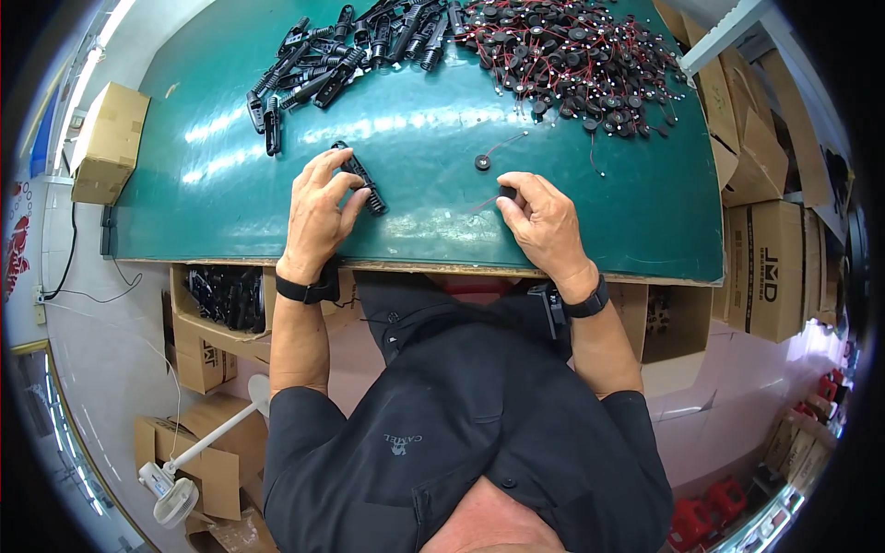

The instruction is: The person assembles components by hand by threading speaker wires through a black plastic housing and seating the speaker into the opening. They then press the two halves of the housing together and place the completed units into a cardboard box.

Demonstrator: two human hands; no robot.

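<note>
My left hand [316, 210] is closed on a long black plastic housing [371, 195] with a ribbed end, tilted over the green tabletop. Between the thumb and fingers of my right hand [548, 224] is a small round black speaker-like disc [506, 192], with a thin red wire trailing to its left. Another such disc [482, 162] lies by itself just beyond that hand, its red wire stretched toward the upper right. The fingers partly cover both held pieces.
Across the green table [424, 235], a heap of black housings [323, 60] lies far left of centre. A large pile of wired discs [581, 55] covers the far right. Cardboard boxes [770, 267] stand at the right, and a box of black parts [226, 297] sits under the front edge.
</note>
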